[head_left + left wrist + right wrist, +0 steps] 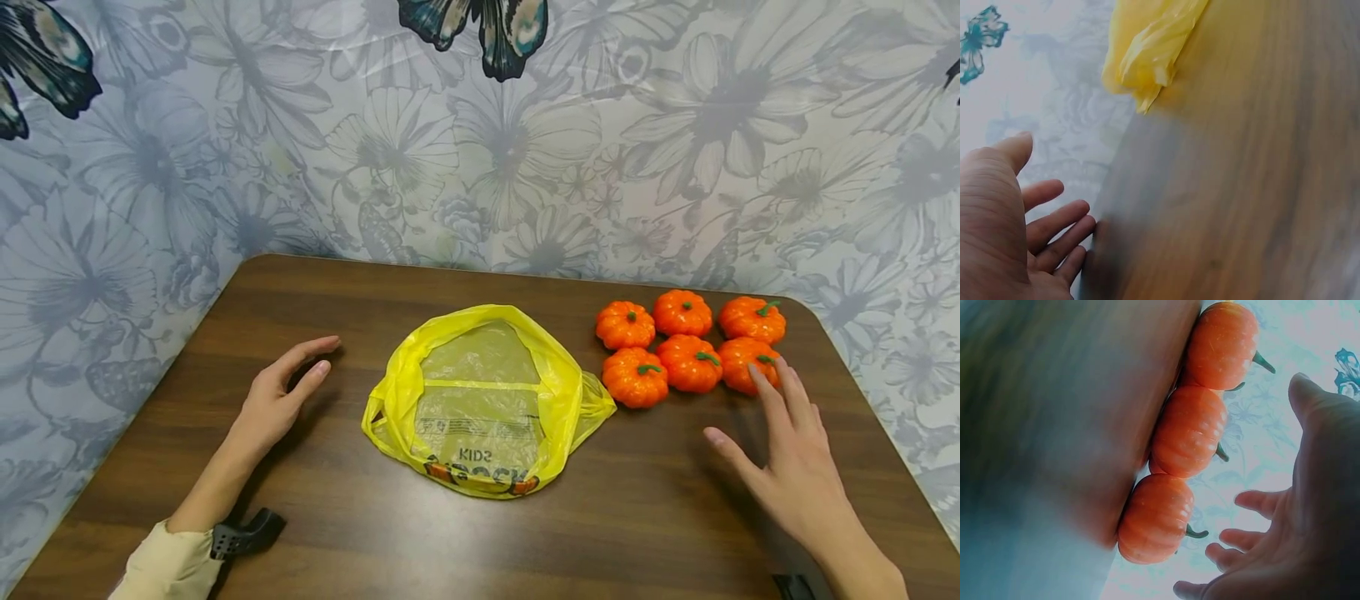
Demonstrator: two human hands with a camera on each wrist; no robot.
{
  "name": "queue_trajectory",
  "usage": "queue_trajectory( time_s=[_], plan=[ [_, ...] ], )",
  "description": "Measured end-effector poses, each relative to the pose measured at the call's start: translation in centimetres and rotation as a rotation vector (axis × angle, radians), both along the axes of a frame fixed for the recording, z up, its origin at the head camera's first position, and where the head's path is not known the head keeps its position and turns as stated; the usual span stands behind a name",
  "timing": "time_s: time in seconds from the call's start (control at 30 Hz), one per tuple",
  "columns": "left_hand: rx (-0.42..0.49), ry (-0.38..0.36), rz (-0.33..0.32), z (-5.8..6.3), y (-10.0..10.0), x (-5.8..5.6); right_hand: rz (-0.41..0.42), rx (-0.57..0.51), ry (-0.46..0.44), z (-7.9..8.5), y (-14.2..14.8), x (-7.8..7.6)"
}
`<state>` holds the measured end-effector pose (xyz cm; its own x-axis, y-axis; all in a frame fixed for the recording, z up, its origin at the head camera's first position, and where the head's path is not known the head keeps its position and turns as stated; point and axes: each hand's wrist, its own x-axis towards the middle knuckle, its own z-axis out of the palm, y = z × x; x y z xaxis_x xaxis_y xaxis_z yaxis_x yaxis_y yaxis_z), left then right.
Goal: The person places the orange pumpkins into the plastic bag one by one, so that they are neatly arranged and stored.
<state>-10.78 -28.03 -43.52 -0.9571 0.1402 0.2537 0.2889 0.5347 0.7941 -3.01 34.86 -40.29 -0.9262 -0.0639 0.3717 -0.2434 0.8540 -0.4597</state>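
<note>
A yellow plastic bag (561, 383) lies spread on the table, its mouth facing up and nothing visible inside. To its right sit several small orange pumpkins with green stems, in a back row (682, 312) and a front row (689, 363). My right hand (795, 467) hovers by the front row's rightmost pumpkin (738, 363), fingers spread and holding nothing; its fingertips overlap that pumpkin in the head view, but the right wrist view shows a gap. Left of the bag, my left hand (277, 404) is held with loose fingers, apart from the bag and empty.
The brown wooden table (337, 533) has rounded back corners and meets a wall (450, 167) covered in grey flowers and butterflies. A black wrist strap (247, 533) sits at the left sleeve; a dark piece (793, 586) shows beside the right wrist.
</note>
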Motion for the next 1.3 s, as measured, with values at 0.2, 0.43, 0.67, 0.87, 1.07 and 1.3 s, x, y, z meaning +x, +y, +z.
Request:
queue_trajectory(
  time_s=[0.2,0.43,0.67,0.87,1.07,1.3],
  plan=[
    [0.079,0.044,-0.053,-0.5,1.1,-0.1,-0.03,-0.025,-0.028,-0.1,0.0,0.3],
    [0.103,0.021,-0.061,-0.6,2.4,-0.2,-0.048,-0.032,-0.016,-0.1,-0.2,0.3],
    [0.125,0.009,-0.08,-0.6,3.7,-0.7,-0.042,-0.037,-0.004,0.1,-0.4,0.1],
    [0.144,0.012,-0.107,-0.7,5.2,-1.4,-0.04,-0.041,-0.004,0.1,-0.3,-0.1],
    [0.153,0.005,-0.132,-0.7,6.6,-2.0,-0.045,-0.039,-0.016,-0.1,-0.2,0.0],
    [0.173,-0.004,-0.195,-0.6,7.3,-2.3,-0.057,-0.035,-0.026,-0.1,-0.3,-0.1]
  ],
)
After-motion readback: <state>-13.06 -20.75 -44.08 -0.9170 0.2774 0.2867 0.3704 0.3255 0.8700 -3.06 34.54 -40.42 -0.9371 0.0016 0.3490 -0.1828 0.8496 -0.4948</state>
